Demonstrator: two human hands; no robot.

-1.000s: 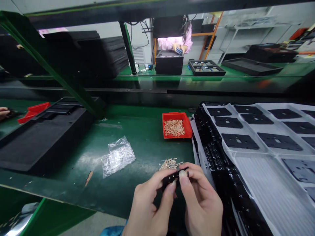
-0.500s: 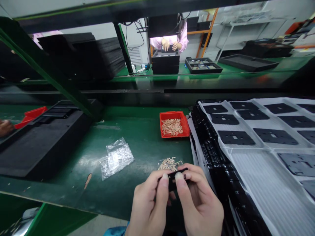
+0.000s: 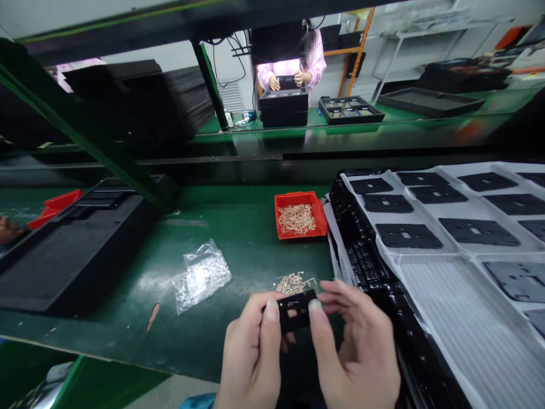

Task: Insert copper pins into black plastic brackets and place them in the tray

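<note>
Blk rect. plate (image 3: pixel 294 311) w/ square cutouts, pinched by L hand (image 3: pixel 251 355); R hand (image 3: pixel 357 349) open, thumb on plate edge.

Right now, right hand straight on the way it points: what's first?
The black plate in the left hand; the right hand has its thumb on it. Beyond that, probably the tan strips, depth unclear.

A flat black plate (image 3: pixel 304 311) with rectangular cutouts, tilted slightly.
</note>
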